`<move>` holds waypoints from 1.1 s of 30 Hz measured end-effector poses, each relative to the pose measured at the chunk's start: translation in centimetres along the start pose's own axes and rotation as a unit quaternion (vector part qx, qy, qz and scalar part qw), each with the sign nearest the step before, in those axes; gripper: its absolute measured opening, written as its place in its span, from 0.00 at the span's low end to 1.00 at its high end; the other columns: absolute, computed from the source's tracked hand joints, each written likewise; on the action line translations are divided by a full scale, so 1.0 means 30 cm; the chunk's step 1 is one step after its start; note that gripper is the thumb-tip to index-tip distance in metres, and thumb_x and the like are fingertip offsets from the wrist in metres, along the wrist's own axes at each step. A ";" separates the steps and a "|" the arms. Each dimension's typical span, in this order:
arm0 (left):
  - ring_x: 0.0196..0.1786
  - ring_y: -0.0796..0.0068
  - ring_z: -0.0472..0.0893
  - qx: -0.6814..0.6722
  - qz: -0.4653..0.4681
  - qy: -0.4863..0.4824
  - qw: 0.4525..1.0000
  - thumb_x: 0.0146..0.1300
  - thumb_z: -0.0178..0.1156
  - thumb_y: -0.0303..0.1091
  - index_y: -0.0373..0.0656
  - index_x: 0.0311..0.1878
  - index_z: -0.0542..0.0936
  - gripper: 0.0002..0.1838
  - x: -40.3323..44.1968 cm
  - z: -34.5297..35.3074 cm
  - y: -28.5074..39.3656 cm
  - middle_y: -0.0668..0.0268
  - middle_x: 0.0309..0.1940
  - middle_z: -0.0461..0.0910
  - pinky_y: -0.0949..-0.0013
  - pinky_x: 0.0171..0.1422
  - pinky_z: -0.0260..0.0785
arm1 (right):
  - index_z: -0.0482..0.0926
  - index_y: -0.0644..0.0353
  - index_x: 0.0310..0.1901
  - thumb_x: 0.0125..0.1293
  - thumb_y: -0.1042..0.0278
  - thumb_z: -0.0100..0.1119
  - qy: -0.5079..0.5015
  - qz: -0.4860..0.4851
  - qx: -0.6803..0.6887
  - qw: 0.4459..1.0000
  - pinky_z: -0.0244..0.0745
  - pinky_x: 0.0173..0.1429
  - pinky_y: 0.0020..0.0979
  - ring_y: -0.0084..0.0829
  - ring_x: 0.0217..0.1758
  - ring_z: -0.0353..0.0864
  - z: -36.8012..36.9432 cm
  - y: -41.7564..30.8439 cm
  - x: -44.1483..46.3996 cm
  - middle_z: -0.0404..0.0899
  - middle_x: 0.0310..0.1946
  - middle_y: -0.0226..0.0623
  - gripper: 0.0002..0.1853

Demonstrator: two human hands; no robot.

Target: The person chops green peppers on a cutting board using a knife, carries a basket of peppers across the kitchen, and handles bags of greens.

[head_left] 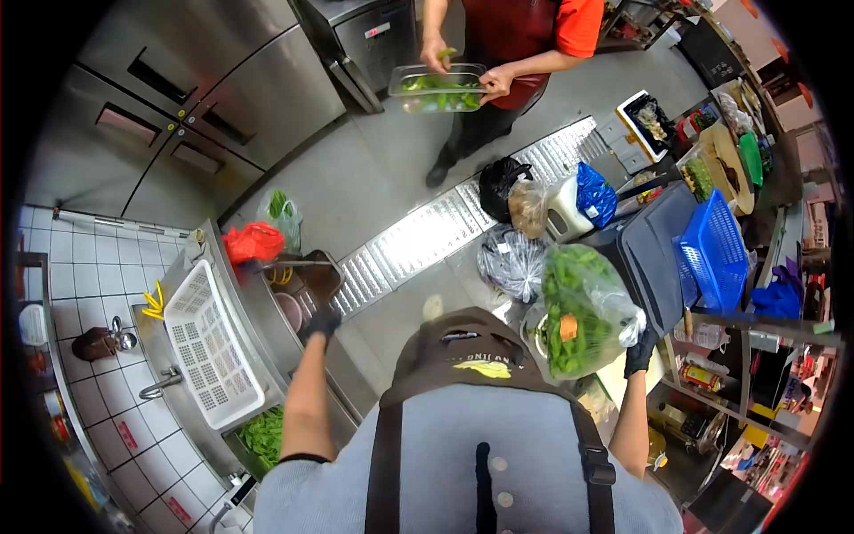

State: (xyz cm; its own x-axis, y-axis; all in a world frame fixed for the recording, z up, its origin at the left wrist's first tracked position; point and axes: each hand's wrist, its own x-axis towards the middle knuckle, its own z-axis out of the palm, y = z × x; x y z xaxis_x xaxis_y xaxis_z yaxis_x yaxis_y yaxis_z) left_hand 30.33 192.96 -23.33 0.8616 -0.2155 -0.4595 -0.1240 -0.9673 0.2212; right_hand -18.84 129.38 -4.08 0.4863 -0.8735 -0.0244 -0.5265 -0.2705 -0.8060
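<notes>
My right hand (639, 353), in a black glove, grips the gathered white end of a clear plastic bag (578, 307) full of green leafy vegetables. An orange patch shows on the bag's side. On the other side, my left hand (322, 324), also gloved in black, is low beside the sink counter's edge. It is at the lower end of a dark brown, flat-looking thing (320, 278); whether it touches this thing I cannot tell. The left fingers are dark and hard to make out.
A white perforated basket (213, 347) lies in the sink, with leafy greens (263, 438) nearby. Across the metal floor grate (418, 236), a co-worker holds a clear container (438, 100) of greens. Bags, a white jug (564, 210), a grey bin (654, 249) and a blue basket (717, 252) crowd the right.
</notes>
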 end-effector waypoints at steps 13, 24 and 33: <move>0.36 0.69 0.79 -0.234 0.129 -0.083 0.960 0.52 0.58 0.39 0.42 0.44 0.77 0.17 0.316 -0.186 0.655 0.57 0.37 0.79 0.68 0.43 0.71 | 0.76 0.68 0.46 0.56 0.66 0.54 0.003 -0.039 0.014 0.999 0.71 0.49 0.33 0.31 0.41 0.77 0.262 -0.310 0.431 0.80 0.38 0.40 0.18; 0.25 0.68 0.79 -0.197 0.006 -0.233 0.952 0.53 0.58 0.36 0.42 0.37 0.79 0.10 0.417 -0.255 0.737 0.58 0.25 0.80 0.67 0.32 0.71 | 0.76 0.68 0.47 0.59 0.64 0.54 0.087 0.001 0.082 0.993 0.69 0.50 0.28 0.26 0.43 0.75 0.310 -0.361 0.718 0.79 0.40 0.36 0.18; 0.39 0.64 0.80 -0.270 0.206 -0.060 0.939 0.54 0.56 0.38 0.42 0.39 0.80 0.13 0.689 -0.334 1.523 0.57 0.34 0.81 0.66 0.46 0.69 | 0.75 0.66 0.49 0.59 0.69 0.53 0.097 -0.008 0.097 0.990 0.68 0.52 0.28 0.26 0.46 0.74 0.325 -0.505 0.908 0.78 0.43 0.35 0.17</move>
State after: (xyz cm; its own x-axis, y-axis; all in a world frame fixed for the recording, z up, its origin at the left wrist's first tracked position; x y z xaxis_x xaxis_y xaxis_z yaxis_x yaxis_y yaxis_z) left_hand 47.40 145.63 -14.12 0.7296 -0.6012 -0.3260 -0.1391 -0.5972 0.7899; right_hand 9.18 113.62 1.71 0.3406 -0.9360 0.0885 -0.3660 -0.2187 -0.9045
